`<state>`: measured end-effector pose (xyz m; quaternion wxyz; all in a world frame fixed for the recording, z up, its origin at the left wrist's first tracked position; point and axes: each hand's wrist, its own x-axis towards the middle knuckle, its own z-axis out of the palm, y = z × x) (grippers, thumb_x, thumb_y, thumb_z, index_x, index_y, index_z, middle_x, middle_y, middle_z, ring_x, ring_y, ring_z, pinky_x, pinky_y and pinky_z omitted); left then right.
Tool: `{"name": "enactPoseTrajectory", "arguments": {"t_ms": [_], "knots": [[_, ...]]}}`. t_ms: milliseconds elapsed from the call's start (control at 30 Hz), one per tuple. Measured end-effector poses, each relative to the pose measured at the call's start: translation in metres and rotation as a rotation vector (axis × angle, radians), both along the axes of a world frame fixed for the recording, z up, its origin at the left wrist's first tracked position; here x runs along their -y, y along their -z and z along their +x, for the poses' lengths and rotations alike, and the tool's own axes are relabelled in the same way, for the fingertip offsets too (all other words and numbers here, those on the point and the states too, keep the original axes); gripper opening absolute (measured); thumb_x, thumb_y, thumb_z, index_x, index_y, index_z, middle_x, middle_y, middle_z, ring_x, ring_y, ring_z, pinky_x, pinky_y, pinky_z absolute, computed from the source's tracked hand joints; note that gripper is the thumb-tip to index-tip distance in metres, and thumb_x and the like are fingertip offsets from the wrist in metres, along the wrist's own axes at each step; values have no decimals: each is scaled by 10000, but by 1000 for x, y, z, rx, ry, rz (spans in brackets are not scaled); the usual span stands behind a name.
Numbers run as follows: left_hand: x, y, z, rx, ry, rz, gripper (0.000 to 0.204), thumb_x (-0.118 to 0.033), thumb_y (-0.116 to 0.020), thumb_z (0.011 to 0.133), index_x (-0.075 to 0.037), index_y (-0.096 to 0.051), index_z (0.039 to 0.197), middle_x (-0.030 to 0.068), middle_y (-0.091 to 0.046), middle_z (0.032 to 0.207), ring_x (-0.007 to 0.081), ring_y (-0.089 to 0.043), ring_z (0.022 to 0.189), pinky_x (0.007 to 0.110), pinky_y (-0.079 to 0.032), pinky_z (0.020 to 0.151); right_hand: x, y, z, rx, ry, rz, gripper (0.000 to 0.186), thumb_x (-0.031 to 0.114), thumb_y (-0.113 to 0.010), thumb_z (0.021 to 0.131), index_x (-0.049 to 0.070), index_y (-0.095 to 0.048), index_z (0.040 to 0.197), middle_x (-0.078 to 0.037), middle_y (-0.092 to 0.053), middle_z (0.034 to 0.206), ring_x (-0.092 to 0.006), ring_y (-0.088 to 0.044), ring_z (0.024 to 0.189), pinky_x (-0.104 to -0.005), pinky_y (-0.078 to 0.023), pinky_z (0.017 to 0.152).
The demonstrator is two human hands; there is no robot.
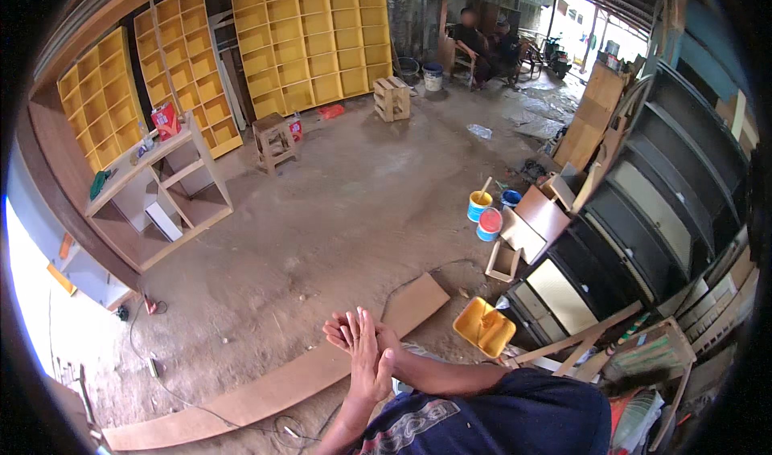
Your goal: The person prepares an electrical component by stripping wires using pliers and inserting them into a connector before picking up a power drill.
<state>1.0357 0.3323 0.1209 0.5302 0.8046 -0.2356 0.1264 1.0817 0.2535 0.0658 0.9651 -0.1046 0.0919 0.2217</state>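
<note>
Palm to palm, my two hands meet at the lower middle of the view, above the floor. My left hand [369, 366] is upright with its fingers stretched out. Behind it, coming from the right, my right hand [388, 342] presses against it, partly hidden. Its fingertips show past the left hand, spread apart. I see no object in either hand. Beneath them a long brown board [265, 391] lies on the dirt floor, stretching from lower left toward the middle. Right of my hands sits a yellow paint tray [484, 328].
Cables [181, 401] trail across the floor by the board. Paint pails [489, 224] and an open wooden box [503, 260] stand at right, beside dark cabinets [683, 166]. A shelf unit [189, 183] is at left. Yellow racks [314, 41], a stool [276, 142] and seated people [470, 45] are farther back.
</note>
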Motion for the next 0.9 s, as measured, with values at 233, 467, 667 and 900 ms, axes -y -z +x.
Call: {"name": "enactPoseTrajectory", "arguments": {"t_ms": [233,467,667,900], "knots": [[-104,-3,185,43,-33,161,703,-366,-483,1039,103,-344,1544,277,-266,1662,425,-138,1584,546,-70,1269,-67,-31,192,-110,-49,-54,615,410,-290,1126,-72,-429,1482,-259,-490,1502,-344,-455,1439,-461,-327,1255],[-175,56,407,489,724,-1561,693,-475,-417,1073,46,-397,1530,224,-404,1596,385,-304,1532,487,-211,1260,-170,-43,378,167,-33,-117,585,366,-370,1127,-115,-441,1451,-245,-550,1451,-337,-530,1372,-444,-385,1208],[-241,12,493,-731,171,-1453,684,-497,-327,1070,4,-423,1526,194,-491,1522,345,-451,1433,470,-332,1210,-227,-51,458,984,161,-1017,508,353,-357,1137,-18,-587,1397,-158,-543,1507,-264,-473,1416,-393,-290,1209],[-297,0,612,-612,-108,-1071,559,-372,-414,1063,7,-473,1470,175,-537,1451,310,-527,1349,463,-414,1145,-303,-48,620,1069,339,-1520,460,313,-386,1105,9,-706,1236,-180,-658,1364,-275,-612,1239,-420,-435,1074]]}}
